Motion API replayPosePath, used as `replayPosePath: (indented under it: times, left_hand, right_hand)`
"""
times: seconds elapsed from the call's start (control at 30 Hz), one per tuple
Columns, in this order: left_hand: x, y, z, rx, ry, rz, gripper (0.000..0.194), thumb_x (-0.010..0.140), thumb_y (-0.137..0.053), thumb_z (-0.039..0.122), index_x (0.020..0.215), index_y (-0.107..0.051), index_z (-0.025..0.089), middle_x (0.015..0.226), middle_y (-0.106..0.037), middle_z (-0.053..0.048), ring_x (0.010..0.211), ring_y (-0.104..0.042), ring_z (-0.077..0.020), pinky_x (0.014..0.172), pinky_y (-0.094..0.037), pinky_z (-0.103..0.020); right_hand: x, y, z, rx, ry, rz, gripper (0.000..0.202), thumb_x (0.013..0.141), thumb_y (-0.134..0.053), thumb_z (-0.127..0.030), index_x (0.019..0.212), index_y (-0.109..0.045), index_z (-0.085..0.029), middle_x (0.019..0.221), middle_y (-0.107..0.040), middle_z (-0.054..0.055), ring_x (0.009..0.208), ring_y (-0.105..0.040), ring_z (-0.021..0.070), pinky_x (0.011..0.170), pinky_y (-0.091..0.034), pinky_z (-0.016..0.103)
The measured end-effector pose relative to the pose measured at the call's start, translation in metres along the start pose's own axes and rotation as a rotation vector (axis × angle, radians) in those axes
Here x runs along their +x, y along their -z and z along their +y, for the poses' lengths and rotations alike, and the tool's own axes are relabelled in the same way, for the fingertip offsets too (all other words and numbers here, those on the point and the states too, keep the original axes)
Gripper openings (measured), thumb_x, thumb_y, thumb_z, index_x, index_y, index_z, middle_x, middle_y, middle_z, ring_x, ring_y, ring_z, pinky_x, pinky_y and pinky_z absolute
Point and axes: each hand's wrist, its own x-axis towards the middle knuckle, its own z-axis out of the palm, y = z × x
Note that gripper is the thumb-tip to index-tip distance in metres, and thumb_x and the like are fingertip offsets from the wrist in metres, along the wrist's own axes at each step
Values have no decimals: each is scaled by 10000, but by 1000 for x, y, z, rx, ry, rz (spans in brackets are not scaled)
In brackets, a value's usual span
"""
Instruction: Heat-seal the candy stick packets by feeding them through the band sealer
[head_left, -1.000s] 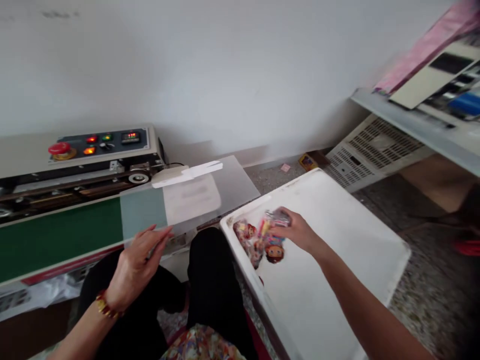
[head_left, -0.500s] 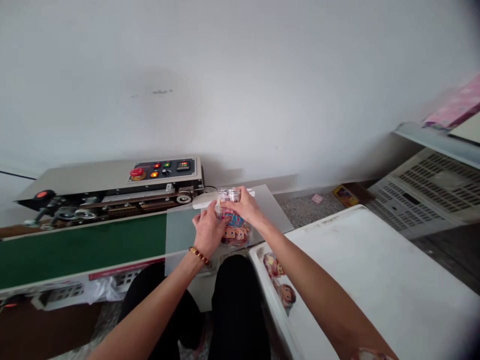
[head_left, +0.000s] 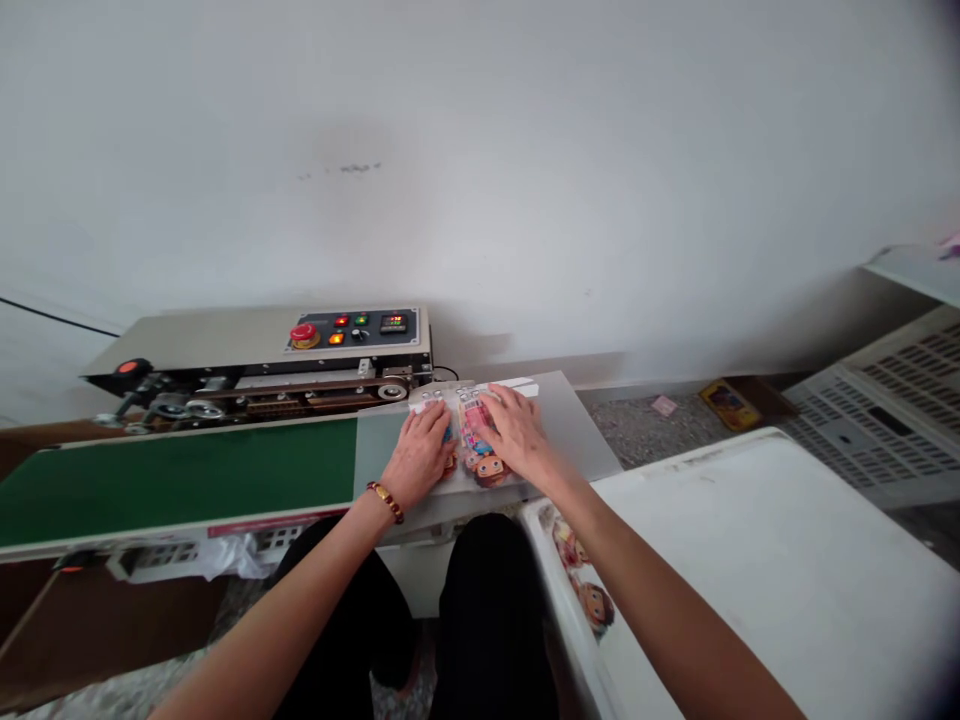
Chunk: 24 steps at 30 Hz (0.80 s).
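Two clear plastic packets printed with cartoon figures lie side by side on a grey plate (head_left: 581, 430) at the end of the green belt. My left hand (head_left: 420, 452) rests flat over the left packet (head_left: 451, 462), covering most of it. On the right packet (head_left: 480, 462) lies my right hand (head_left: 517, 432), fingers spread across its right side. Its cartoon face shows near the lower edge. Neither hand is closed around a packet. Both packets' upper ends lie close to the sealing machine's (head_left: 262, 340) right end.
The green conveyor belt (head_left: 187, 480) runs left below the machine, whose panel has lit switches and a red button (head_left: 304, 335). At right is a white table (head_left: 750, 540) with more cartoon packets (head_left: 595, 605) at its left edge. A plastic crate (head_left: 885, 400) stands farther right.
The packet between my hands has been lowered onto the plate; two packets now show side by side. My hands have moved apart and flattened. The view has shifted, moving the machine rightward.
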Motion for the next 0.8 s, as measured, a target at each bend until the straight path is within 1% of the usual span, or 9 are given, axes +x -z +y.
replayPosePath:
  times: [0.07,0.13,0.27,0.33,0.43,0.5,0.6,0.67,0.8]
  left_hand:
    - [-2,5,-12,-15,-27,16,393,975,-509,251,1347,-555,132,1471,-550,-198,1427,-472,-324,1192,-410,-565]
    - [-4,10,-21,-13,-48,7,390,968,-517,250,1338,-561,133,1441,-564,-202,1414,-482,-329,1190,-416,-574]
    - [-7,14,-25,-1,-77,-31,413,966,-517,241,1366,-542,146,1463,-537,-202,1416,-478,-338,1198,-398,-611]
    - [-8,14,-25,-14,-96,-35,426,968,-522,245,1384,-532,154,1463,-537,-194,1431,-462,-339,1198,-402,-608]
    - [-11,14,-23,-33,-120,-33,435,964,-531,230,1394,-527,165,1466,-535,-186,1445,-446,-340,1212,-383,-611]
    - [-12,15,-21,-44,-121,-31,453,960,-539,223,1408,-512,161,1478,-516,-198,1451,-437,-346,1209,-381,-619]
    - [-12,18,-18,-69,-112,-23,481,952,-544,204,1426,-484,144,1468,-499,-222,1434,-448,-345,1183,-426,-593]
    - [-12,19,-16,-69,-113,-19,477,947,-549,191,1415,-486,130,1465,-491,-236,1429,-449,-345,1179,-437,-575]
    - [-12,19,-17,-46,-123,-25,477,947,-561,197,1413,-481,135,1489,-477,-236,1437,-442,-351,1197,-405,-592]
  right_hand:
    - [-4,-3,1,-52,80,-8,403,990,-560,-307,1383,-601,-227,1600,-426,145,1483,-320,396,1177,-220,684]
    - [-7,-4,3,-77,138,3,388,993,-555,-292,1373,-615,-248,1599,-435,132,1497,-291,412,1175,-109,753]
    - [-7,0,0,-69,229,-5,384,1005,-512,-241,1373,-618,-275,1496,-556,121,1464,-354,384,1179,-18,758]
    - [1,5,-7,-48,231,-25,340,1009,-497,-233,1301,-665,-277,1457,-588,113,1433,-387,377,1173,-21,759]
    - [23,8,-26,15,200,-73,320,1015,-452,-209,1205,-703,-270,1352,-649,92,1321,-484,322,1176,-97,725]
    - [42,5,-39,11,184,-115,333,1002,-442,-179,1186,-709,-255,1306,-655,94,1252,-516,300,1168,-179,680]
    - [62,-5,-53,-86,193,-150,346,959,-451,-130,1120,-741,-229,1258,-650,130,1204,-510,324,1125,-253,653]
    - [69,-11,-57,-120,194,-152,353,932,-460,-112,1079,-757,-233,1248,-645,139,1195,-498,340,1110,-251,669]
    - [73,-17,-58,-70,146,-192,332,902,-491,-111,1039,-764,-241,1268,-637,118,1217,-492,339,1133,-195,704]
